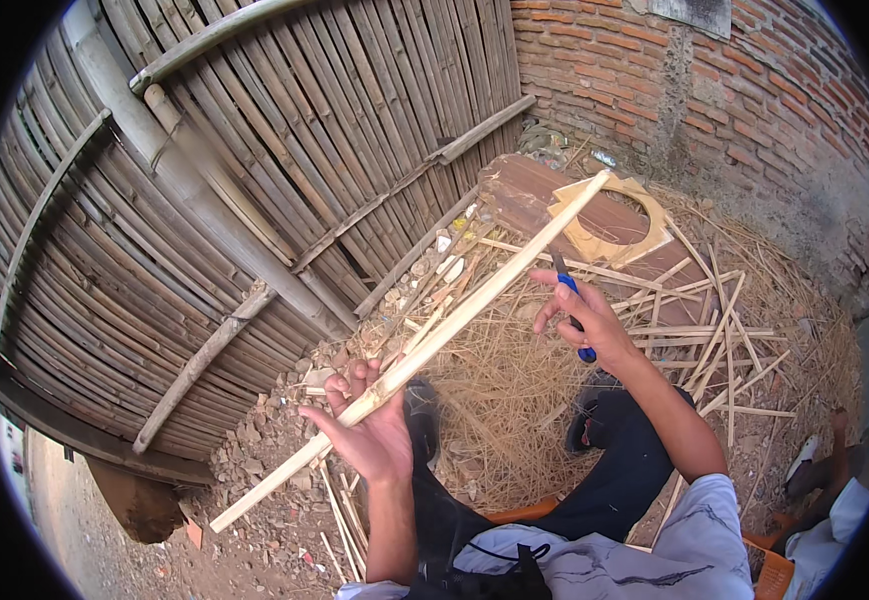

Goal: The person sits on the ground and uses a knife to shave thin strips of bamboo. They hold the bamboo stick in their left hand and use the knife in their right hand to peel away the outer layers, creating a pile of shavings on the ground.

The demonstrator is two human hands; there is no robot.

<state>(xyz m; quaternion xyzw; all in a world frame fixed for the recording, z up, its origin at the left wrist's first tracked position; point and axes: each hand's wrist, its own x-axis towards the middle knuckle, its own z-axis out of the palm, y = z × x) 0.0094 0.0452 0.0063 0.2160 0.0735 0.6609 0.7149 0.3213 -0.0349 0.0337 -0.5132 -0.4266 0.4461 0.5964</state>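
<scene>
A long pale bamboo strip [464, 312] slants from the lower left up to the far right. My left hand [381, 440] supports it near its lower part, palm up, with the thumb on one side and the fingers curled on the other. In my right hand [599, 322] is a knife [567, 290] with a blue and black handle, its blade pointing away from me. The handle lies against the palm while some fingers stretch toward the strip. The strip's far end passes over a wooden board [514, 205] on the ground.
A bamboo wall [354, 130] rises at left, a brick wall [744, 100] behind. A yellowish piece with a round hole [654, 232] lies on the board. Cut strips [724, 345] and shavings [494, 410] cover the ground. Another person's hand [838, 419] shows at far right.
</scene>
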